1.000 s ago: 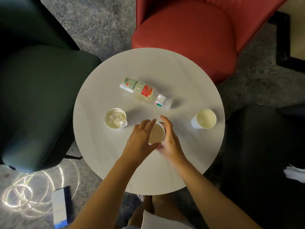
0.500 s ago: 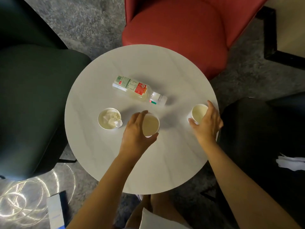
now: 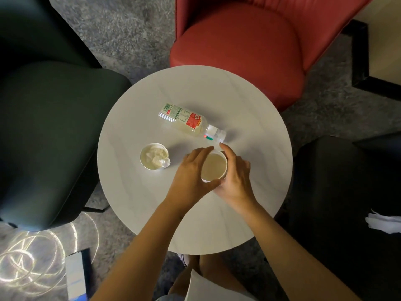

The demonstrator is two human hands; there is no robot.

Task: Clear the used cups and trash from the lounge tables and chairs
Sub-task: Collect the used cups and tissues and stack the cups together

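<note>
Hands: both are engaged on one item. The left hand (image 3: 191, 172) curls its fingers round the left wall of a plain white paper cup (image 3: 213, 166). The right hand (image 3: 236, 177) curls round the right wall, with its forefinger reaching past the far rim. The cup stands upright near the middle of the round white worktop (image 3: 249, 213). Its inside shows pale beige, and whether liquid is present cannot be told. A second rim line shows at its near edge, so it may be two cups nested; this is unconfirmed.

Other task items: a tissue-filled white paper cup (image 3: 154, 156) stands upright just left of the held one, apart from the left hand. A clear plastic bottle (image 3: 191, 122) with a red and green label lies on its side beyond the hands, cap pointing right. The cap is close to the right forefinger, with no contact visible. White crumpled paper (image 3: 384, 223) lies on the black chair (image 3: 336, 192) at right.

Surroundings: red upholstered chair (image 3: 238, 51) far, dark green chair (image 3: 54, 127) left.

Assessment: the step in hand is gathering the cups, and the clearing is not yet done. The next move likely calls for freeing one hand, keeping the held cup level, then joining it with the tissue-filled one. After that comes lifting the bottle by its body. Risk: the bottle may roll if knocked.
</note>
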